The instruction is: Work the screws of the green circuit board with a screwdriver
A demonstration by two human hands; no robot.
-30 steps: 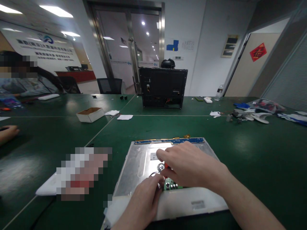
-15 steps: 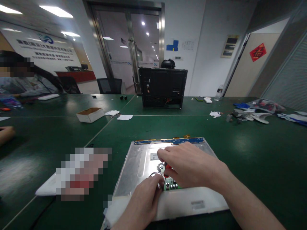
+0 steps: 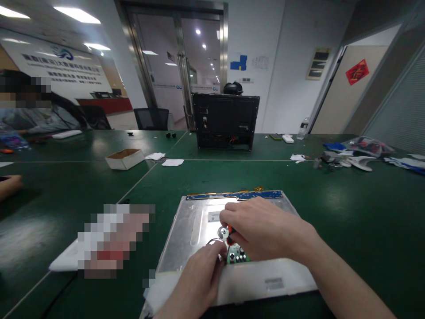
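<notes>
A flat metal display panel [image 3: 179, 235] lies face down on the table before me, with a long blue circuit strip [image 3: 219, 196] along its far edge. My right hand [image 3: 259, 228] is closed around the red handle of a screwdriver [image 3: 229, 237], held nearly upright. Its thin shaft runs down to a small green circuit board [image 3: 238, 256] on the panel; the tip is hidden. Beside the shaft, my left hand [image 3: 201, 270] has thumb and fingers pressed together over the board's left side. What they pinch is hidden. A dark wire curves past the left fingertips.
A black monitor housing [image 3: 226, 119] stands at the back. Left of it are an open box [image 3: 124, 159] and papers [image 3: 172, 162]. Loose parts [image 3: 345, 158] lie at the right. Another person's hand [image 3: 9, 186] rests at the far left.
My right fingers have shifted slightly around the screwdriver handle. My left hand and the panel stay put. The other person's hand at the far left has turned a little.
</notes>
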